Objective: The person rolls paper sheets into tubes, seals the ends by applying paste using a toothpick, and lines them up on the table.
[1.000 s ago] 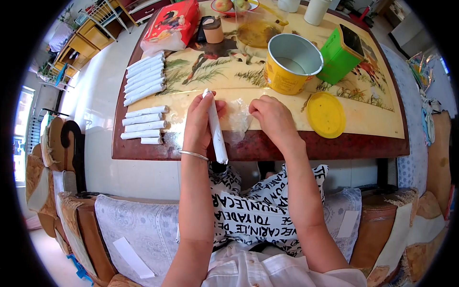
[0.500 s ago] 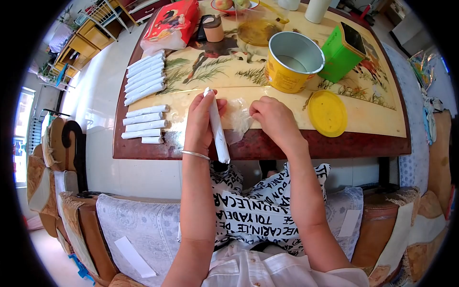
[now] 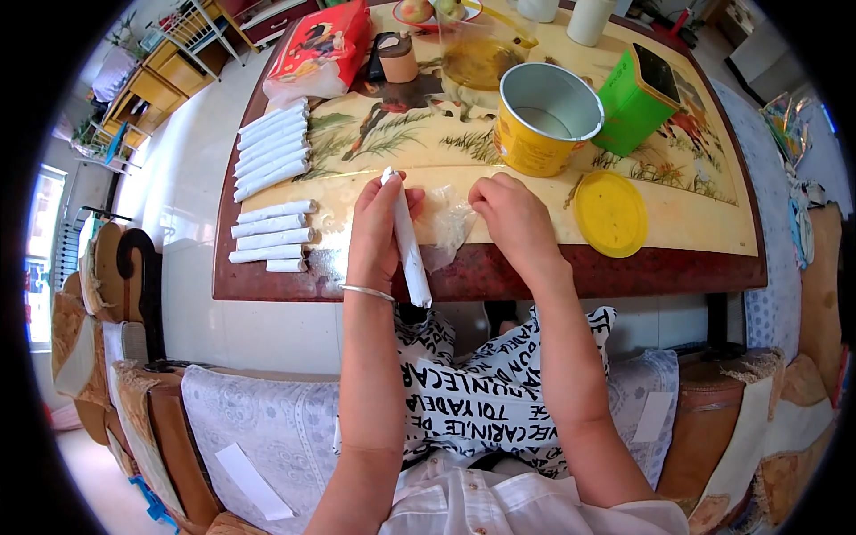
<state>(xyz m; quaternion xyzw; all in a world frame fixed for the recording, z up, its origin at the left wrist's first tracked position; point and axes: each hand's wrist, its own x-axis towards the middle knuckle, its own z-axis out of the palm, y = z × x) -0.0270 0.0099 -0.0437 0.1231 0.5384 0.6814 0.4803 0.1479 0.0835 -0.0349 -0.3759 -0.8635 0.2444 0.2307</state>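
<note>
My left hand [image 3: 379, 218] is closed around a white rolled paper tube [image 3: 412, 263], held upright and slightly tilted, its lower end past the table's front edge. My right hand [image 3: 508, 214] is curled with thumb and fingers pinched together; whatever they hold, if anything, is hidden. Between the hands, a crumpled clear plastic bag [image 3: 446, 227] lies on the table, its edge close to my right fingertips. On the left, several similar white paper rolls [image 3: 272, 147] lie in a row, with a second group of shorter paper rolls [image 3: 272, 234] in front of them.
A yellow tin [image 3: 544, 125] stands beyond my right hand, with its yellow lid [image 3: 611, 214] nearby. Behind are a green box [image 3: 635, 98], a clear jug of amber liquid [image 3: 481, 62], a brown cup [image 3: 397, 58], a red bag [image 3: 321, 49] and a fruit plate [image 3: 473, 20].
Both hands stay almost in place, with the paper tube still in my left hand. The view has shifted very slightly.
</note>
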